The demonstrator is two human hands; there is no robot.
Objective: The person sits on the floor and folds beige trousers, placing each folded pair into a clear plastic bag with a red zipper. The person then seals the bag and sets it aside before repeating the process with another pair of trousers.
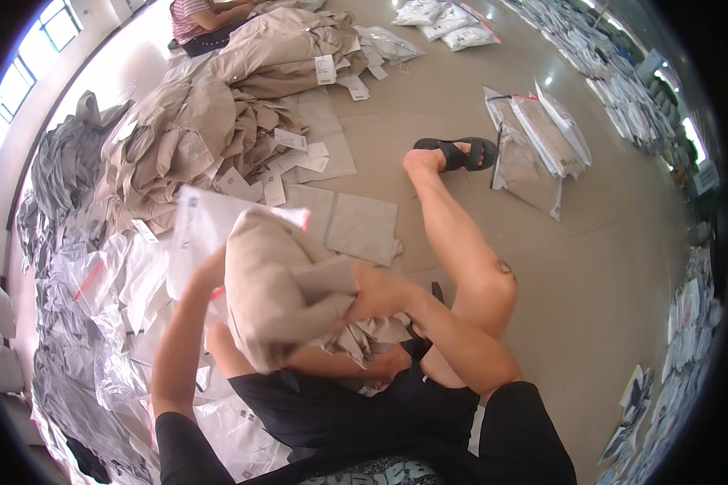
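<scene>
A folded beige garment (271, 283) is lifted above my lap, slightly blurred at its lower edge. My right hand (376, 291) is closed on its right side, where a fold of cloth sticks out. On the other side, my left hand (212, 271) reaches in between the garment and a whitish plastic bag (198, 230) with a red strip along its edge. The left fingers are hidden there, so their grip does not show. Below the right hand, more crumpled beige cloth (372, 335) hangs by my legs.
A large heap of beige garments (182, 137) with white tags lies ahead on the left, grey garments (77, 149) beyond it. Filled bags (534, 141) lie past my sandalled foot (465, 153). Another person (206, 20) sits at the far left. Stacked packages (687, 339) line the right.
</scene>
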